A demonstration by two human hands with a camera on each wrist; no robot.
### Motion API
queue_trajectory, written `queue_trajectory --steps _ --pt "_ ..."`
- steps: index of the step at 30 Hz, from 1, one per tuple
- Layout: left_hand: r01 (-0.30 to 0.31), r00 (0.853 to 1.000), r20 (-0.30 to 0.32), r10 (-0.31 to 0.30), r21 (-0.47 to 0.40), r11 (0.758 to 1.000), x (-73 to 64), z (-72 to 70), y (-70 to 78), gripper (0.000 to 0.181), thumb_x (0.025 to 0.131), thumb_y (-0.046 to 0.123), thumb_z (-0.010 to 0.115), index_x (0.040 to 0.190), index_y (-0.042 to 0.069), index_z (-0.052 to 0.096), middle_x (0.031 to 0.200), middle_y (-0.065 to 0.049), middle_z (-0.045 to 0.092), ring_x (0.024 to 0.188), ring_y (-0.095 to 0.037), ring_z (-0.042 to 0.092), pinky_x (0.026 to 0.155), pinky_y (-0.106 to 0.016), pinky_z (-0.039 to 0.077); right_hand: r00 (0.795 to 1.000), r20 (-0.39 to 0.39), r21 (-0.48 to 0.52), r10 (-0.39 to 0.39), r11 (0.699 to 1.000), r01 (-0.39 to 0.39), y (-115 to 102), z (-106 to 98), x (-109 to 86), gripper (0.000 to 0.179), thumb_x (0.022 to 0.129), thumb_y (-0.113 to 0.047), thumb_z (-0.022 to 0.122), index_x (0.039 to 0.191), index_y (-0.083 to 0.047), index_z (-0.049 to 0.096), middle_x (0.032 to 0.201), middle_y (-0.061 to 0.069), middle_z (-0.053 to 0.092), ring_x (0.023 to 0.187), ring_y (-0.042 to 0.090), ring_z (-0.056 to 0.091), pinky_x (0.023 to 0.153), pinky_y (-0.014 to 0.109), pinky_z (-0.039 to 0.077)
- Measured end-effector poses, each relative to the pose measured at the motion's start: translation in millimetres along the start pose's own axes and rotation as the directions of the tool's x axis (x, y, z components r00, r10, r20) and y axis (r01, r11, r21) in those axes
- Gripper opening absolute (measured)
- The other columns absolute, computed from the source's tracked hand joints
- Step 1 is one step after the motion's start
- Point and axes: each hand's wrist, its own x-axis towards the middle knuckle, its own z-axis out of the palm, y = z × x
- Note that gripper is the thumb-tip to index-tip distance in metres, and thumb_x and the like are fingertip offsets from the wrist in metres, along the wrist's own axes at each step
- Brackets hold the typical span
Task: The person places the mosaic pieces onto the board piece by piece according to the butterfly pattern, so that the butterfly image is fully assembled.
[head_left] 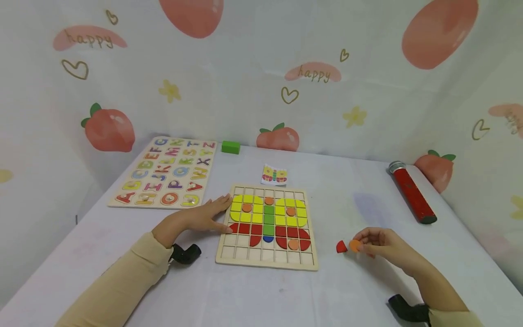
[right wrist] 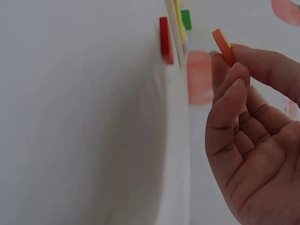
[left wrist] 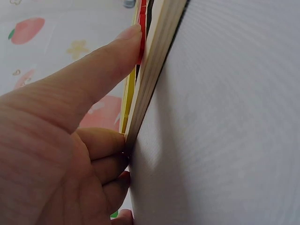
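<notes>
A square wooden pattern board [head_left: 241,255] lies on the table with yellow, red, green, orange and blue pieces forming a butterfly. My left hand [head_left: 204,217] rests at its left edge with fingers extended. In the left wrist view the thumb [left wrist: 105,65] lies over the board's rim beside a red piece [left wrist: 142,37]. To the right of the board, my right hand [head_left: 384,247] pinches an orange disc [head_left: 354,245] between thumb and fingertips, held up on edge in the right wrist view. A red quarter-round piece [head_left: 341,246] lies beside it; another red bit [head_left: 371,255] shows partly hidden under the hand.
An alphabet board [head_left: 159,172] lies at the back left, with a green block [head_left: 230,147] near its corner. Behind the pattern board is a small picture card [head_left: 274,175] of a butterfly. A red microphone-like cylinder [head_left: 413,193] lies at the right, before the printed cloth backdrop.
</notes>
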Motion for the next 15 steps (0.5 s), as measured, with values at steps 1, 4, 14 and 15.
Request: queue_trajectory --steps 1,4,14,15 --pt "0.003 1.000 0.001 -0.003 -0.005 1.000 -0.1 0.2 0.2 0.101 0.079 0.054 0.066 0.151 0.011 0.010 0.159 -0.007 0.000 0.146 -0.027 -0.003 0.119 -0.049 0.000 1.000 -0.004 -0.010 -0.010 1.000 0.010 -2 2 3.5 0.037 0.089 -0.019 0.062 0.111 0.010 0.053 0.088 0.004 0.063 0.069 0.015 0.055 0.059 0.024 0.051" --pt "-0.007 1.000 0.004 0.007 -0.010 1.000 -0.1 1.0 0.0 0.100 0.079 0.053 0.066 0.151 0.010 0.011 0.159 -0.007 0.000 0.146 -0.026 -0.002 0.119 -0.048 -0.001 1.000 -0.009 -0.012 -0.018 1.000 0.018 -9 9 15.7 0.036 0.088 -0.021 0.064 0.109 0.007 0.055 0.087 0.007 0.062 0.070 0.016 0.056 0.059 0.025 0.051" --pt "-0.021 1.000 -0.005 0.021 -0.012 1.000 -1.0 1.1 0.4 0.099 0.079 0.053 0.066 0.150 0.010 0.013 0.159 -0.007 0.002 0.147 -0.025 -0.001 0.119 -0.047 0.000 0.995 0.088 -0.001 -0.051 0.999 0.051 -48 34 59.9 0.033 0.084 -0.019 0.068 0.103 0.006 0.057 0.084 0.006 0.060 0.071 0.016 0.054 0.058 0.024 0.050" --pt "-0.017 1.000 -0.006 0.017 -0.012 1.000 -1.1 1.1 0.5 0.099 0.079 0.053 0.066 0.150 0.010 0.013 0.159 -0.007 0.002 0.147 -0.025 -0.001 0.119 -0.046 0.000 0.994 0.100 -0.005 -0.052 0.999 0.052 -52 38 64.6 0.033 0.084 -0.019 0.069 0.103 0.005 0.058 0.084 0.006 0.060 0.070 0.017 0.053 0.059 0.024 0.050"
